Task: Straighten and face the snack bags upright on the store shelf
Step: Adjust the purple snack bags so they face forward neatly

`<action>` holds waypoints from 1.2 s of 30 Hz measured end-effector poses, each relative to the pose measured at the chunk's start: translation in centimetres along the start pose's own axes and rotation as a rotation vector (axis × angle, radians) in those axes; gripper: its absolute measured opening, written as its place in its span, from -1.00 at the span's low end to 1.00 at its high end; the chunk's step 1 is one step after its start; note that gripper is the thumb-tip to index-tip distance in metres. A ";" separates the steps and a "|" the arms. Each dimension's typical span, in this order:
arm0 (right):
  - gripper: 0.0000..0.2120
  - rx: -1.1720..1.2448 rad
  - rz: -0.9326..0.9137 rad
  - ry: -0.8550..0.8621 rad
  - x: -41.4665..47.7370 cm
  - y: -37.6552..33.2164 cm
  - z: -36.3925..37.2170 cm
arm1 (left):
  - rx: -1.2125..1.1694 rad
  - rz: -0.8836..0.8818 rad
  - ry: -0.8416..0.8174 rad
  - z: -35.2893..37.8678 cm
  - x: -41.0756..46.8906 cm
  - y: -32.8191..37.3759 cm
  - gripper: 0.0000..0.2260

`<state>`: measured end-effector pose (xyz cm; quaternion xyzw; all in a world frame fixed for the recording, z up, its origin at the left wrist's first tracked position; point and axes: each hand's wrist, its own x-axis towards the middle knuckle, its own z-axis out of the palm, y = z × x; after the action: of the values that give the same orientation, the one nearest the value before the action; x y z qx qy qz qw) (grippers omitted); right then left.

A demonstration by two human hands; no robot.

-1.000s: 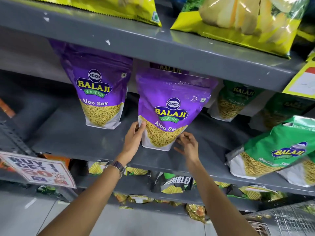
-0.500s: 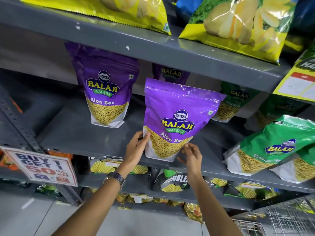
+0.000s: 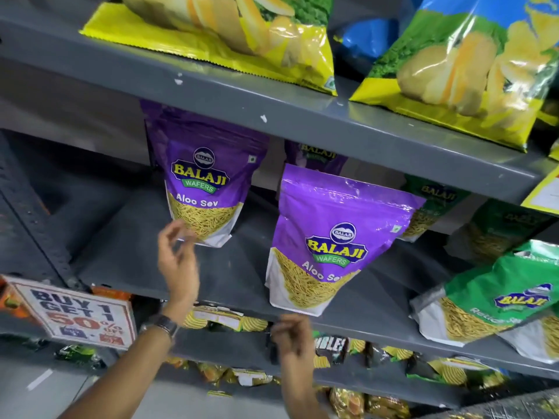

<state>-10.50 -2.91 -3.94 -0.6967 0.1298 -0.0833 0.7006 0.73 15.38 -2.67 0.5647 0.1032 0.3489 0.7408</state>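
Two purple Balaji Aloo Sev bags stand upright on the grey middle shelf [image 3: 233, 276]. The front purple bag [image 3: 332, 237] stands near the shelf's front edge, label forward, with nothing touching it. The back purple bag [image 3: 205, 182] stands further in, to the left. My left hand [image 3: 178, 261] is raised just below and left of the back bag, fingers apart and blurred, empty. My right hand [image 3: 290, 337] hangs under the shelf edge below the front bag, fingers loosely curled, holding nothing. A third purple bag [image 3: 314, 155] peeks out behind the front one.
Green Balaji bags lean at the right, one large green bag [image 3: 496, 300] tilted over the shelf edge. Yellow chip bags [image 3: 230, 37] lie on the shelf above. A "Buy 1 Get 1" sign [image 3: 75, 316] hangs at lower left. Smaller packets fill the shelf below.
Both hands have let go of the front purple bag, which now stands alone. My left hand moved up and left toward the back bag; my right hand dropped below the shelf edge.
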 end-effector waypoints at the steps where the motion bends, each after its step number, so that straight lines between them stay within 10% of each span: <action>1: -0.78 -0.032 -0.003 -0.145 -0.3 -0.1 1.3 | 0.010 0.006 0.056 -0.6 1.8 -0.1 -0.79; 4: -0.60 -0.068 0.019 -0.363 1.6 -0.8 5.7 | 0.065 -0.143 0.059 -1.6 6.6 -1.2 -0.66; 11: -0.36 0.041 0.143 -0.176 11.2 -4.9 13.5 | 0.396 -0.187 -0.259 -2.6 10.9 -3.0 -0.54; 17: -0.64 0.171 0.149 -0.304 13.6 -6.5 15.2 | 0.328 -0.305 -0.400 -4.5 11.5 -2.7 -0.40; 22: -0.74 0.159 0.197 -0.284 11.3 -5.8 13.3 | 0.309 -0.287 -0.400 -6.8 9.9 -2.5 -0.88; 36: -0.81 0.257 0.207 -0.314 6.3 -4.4 10.9 | 0.301 -0.273 -0.390 -10.3 4.8 0.0 -0.76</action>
<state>-1.02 5.52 0.00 -0.5891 0.0786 0.0827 0.8000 -1.37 26.27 -4.99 0.7056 0.0844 0.1114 0.6947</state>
